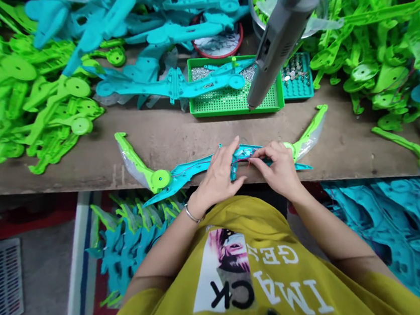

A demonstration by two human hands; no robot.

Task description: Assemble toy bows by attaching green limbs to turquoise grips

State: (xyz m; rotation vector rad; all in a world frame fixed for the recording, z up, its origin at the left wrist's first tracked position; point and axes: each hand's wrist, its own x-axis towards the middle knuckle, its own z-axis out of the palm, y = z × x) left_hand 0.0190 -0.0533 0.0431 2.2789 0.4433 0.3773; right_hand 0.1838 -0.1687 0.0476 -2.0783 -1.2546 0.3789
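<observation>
A blue plastic shell (192, 167), shaped like a toy bow, lies at the table's front edge with its hollow inside facing up. A green arm (159, 179) joins its left end and another green arm (306, 136) its right end; both are partly covered in clear film. My left hand (217, 174) rests across the middle of the shell, fingers stretched out and thumb apart. Just right of it, my right hand (278, 166) is closed, thumb and forefinger pinching a thin red wire (249, 163) over the shell. The hands hide part of the shell's middle.
A grey electric screwdriver (282, 38) hangs over a green tray (237, 109) of small screws. Beside it sits a blue tray (303, 88) of small metal parts. Green parts (20, 93) and blue parts (163, 11) are heaped behind. A bin (77, 273) holds assembled pieces below left.
</observation>
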